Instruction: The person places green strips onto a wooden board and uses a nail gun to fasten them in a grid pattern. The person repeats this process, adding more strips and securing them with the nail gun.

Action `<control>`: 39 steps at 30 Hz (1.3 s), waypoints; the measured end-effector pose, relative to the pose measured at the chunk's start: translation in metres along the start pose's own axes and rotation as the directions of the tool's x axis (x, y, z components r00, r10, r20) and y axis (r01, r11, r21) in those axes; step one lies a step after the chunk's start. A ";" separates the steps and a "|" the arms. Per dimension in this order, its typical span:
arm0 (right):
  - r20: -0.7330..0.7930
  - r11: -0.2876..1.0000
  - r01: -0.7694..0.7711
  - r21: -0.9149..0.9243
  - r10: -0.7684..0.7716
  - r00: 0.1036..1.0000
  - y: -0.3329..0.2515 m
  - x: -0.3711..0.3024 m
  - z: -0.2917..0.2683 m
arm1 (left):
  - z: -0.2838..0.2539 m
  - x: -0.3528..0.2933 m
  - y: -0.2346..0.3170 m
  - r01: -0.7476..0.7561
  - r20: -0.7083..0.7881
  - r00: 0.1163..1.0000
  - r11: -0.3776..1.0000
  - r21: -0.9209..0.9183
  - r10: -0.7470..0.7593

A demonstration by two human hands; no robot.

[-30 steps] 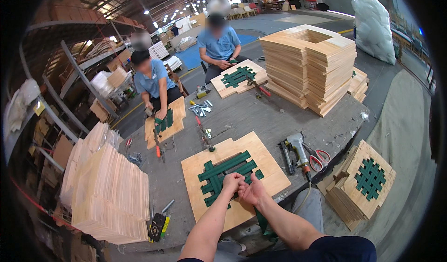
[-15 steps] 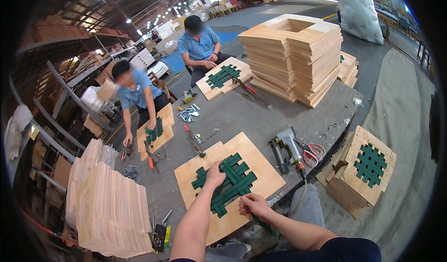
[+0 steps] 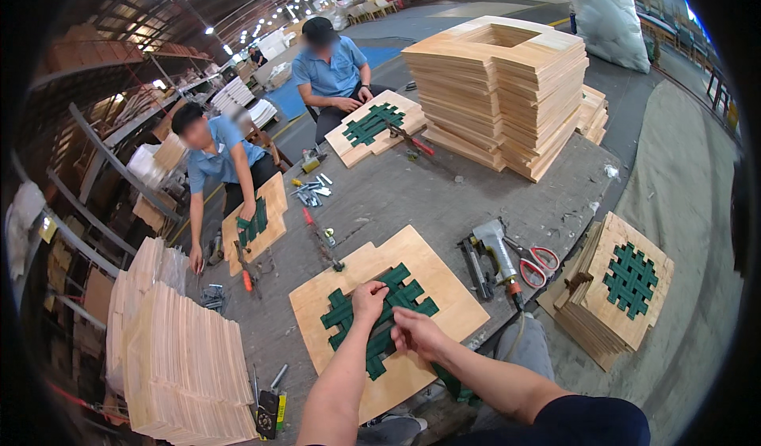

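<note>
A light plywood panel (image 3: 444, 303) with a stepped outline lies at the table's near edge. Dark green webbing straps (image 3: 339, 307) are woven across its middle opening. My left hand (image 3: 369, 300) rests over the weave, its fingertips pinched together on a strap. Just right of it, my right hand (image 3: 415, 332) is closed, thumb against fingers, on what looks like a green strap; its fingertips are partly hidden. A loose strap length (image 3: 453, 382) hangs below my right wrist past the panel's edge.
A staple gun (image 3: 495, 252) with a hose and red-handled scissors (image 3: 539, 265) lie right of the panel. Tall plywood stacks stand at the left (image 3: 186, 359) and far right (image 3: 491, 89). A finished woven panel (image 3: 630, 279) tops a lower pile. Two co-workers (image 3: 226, 156) sit across the table.
My right hand has moved up and left, closer to my left hand. The left hand has shifted slightly on the weave. The nearer co-worker's hand has moved away from the tool.
</note>
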State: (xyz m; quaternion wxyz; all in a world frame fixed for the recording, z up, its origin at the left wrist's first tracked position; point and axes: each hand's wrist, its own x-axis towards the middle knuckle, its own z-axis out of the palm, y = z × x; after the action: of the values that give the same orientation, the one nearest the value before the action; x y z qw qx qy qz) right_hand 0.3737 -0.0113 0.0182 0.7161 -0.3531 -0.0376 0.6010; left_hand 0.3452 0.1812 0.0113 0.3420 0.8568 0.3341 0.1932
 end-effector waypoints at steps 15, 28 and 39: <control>-0.059 0.726 0.036 0.686 0.006 0.998 -0.009 0.120 0.018 | 0.003 0.029 -0.025 0.487 0.254 0.874 0.750 -0.448 -0.415; -0.157 0.975 0.155 -0.161 -0.180 0.971 0.014 0.032 0.030 | -0.021 0.050 -0.021 0.555 0.291 0.832 0.706 -0.441 -0.472; 0.242 0.426 0.381 -0.821 -0.344 0.907 0.042 -0.041 -0.012 | -0.028 0.059 0.024 0.669 0.504 0.735 0.606 -0.430 -0.453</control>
State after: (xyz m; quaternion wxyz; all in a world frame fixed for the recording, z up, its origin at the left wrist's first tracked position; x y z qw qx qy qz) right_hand 0.3332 -0.0518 0.0012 0.5597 -0.6302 -0.4156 0.3417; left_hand 0.3816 0.2228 0.0545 0.6848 0.5749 0.4476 0.0138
